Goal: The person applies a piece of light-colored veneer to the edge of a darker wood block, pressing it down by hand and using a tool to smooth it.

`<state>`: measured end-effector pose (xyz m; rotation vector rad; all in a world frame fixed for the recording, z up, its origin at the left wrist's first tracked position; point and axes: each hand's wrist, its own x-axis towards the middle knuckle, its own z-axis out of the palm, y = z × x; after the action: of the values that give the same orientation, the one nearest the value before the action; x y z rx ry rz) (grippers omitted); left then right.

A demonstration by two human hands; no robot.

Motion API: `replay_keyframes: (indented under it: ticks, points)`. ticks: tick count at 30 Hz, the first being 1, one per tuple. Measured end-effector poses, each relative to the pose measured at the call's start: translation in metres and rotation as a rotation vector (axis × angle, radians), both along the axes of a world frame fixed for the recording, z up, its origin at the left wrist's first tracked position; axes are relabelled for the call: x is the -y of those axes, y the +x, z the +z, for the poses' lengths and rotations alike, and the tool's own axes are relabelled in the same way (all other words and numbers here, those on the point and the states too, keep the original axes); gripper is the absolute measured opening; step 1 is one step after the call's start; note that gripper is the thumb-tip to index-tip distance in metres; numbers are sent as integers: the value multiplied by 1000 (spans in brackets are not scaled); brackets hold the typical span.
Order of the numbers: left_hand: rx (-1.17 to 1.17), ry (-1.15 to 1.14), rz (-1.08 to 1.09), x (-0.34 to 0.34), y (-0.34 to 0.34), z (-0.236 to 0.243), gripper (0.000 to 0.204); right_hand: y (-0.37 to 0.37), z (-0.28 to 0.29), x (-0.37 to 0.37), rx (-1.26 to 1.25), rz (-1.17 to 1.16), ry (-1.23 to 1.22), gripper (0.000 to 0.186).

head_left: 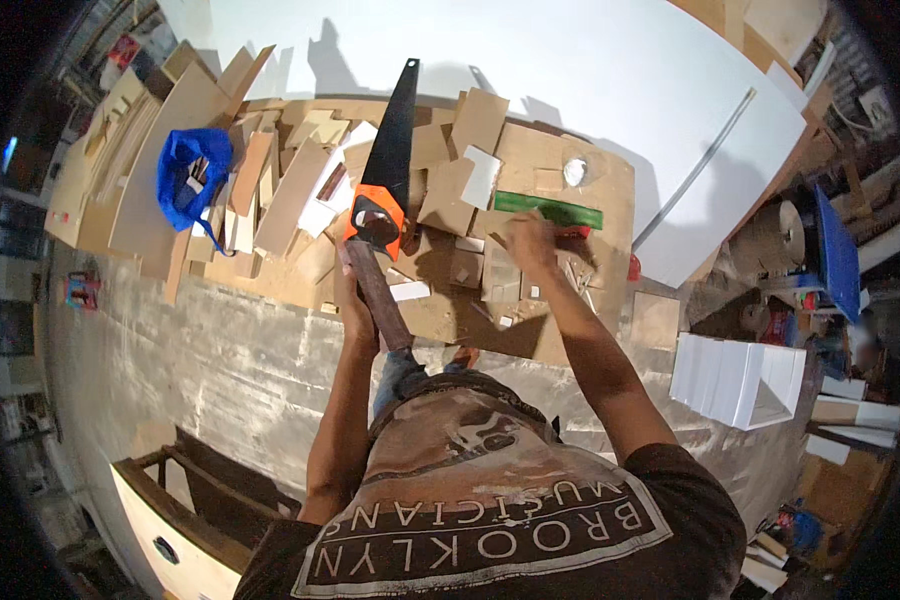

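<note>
My left hand [354, 297] is closed around a dark brown wooden strip [381, 300], which it holds tilted at the near edge of the worktable. Just beyond the strip's far end is a handsaw [381, 190] with an orange and black handle and a dark blade pointing away; whether the two touch I cannot tell. My right hand [530, 243] reaches over the table, by a long green bar-shaped thing [550, 208] and a small red thing [575, 232]. Its fingers look curled, but they are too small and blurred to show any grip.
Cardboard and board offcuts [448, 190] cover much of the worktable [610, 190]. A blue bag [182, 185] with scraps sits at the left, beside stacked boards [120, 150]. Behind stands a large white panel [570, 60]. A white box [735, 380] is on the floor at right, a wooden cabinet [185, 510] at lower left.
</note>
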<state>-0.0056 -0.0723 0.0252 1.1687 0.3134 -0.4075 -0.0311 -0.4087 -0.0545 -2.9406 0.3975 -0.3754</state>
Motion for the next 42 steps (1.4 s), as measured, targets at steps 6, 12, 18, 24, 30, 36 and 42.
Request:
replay_keyframes:
  ticks: [6,12,18,24,30,36,42]
  points:
    - [-92,34,108,-35,-6,0,57,21,6,-44,-173,297,192,18]
    - [-110,-59,134,-50,3,-7,55,28,13,-59,-250,367,133,29]
    - [-8,50,25,-24,27,13,53,33,15,-46,-273,284,289,34]
    - [34,-41,-171,11,56,30,49,11,58,-47,179,145,803,12]
    - [173,-196,-423,68,58,27,56,-37,129,-178,154,-40,959,17]
    - [381,48,-585,82,17,69,58,-24,132,-156,410,-189,1064,11]
    - [196,-65,-508,71,27,69,50,-50,119,-182,815,119,806,18]
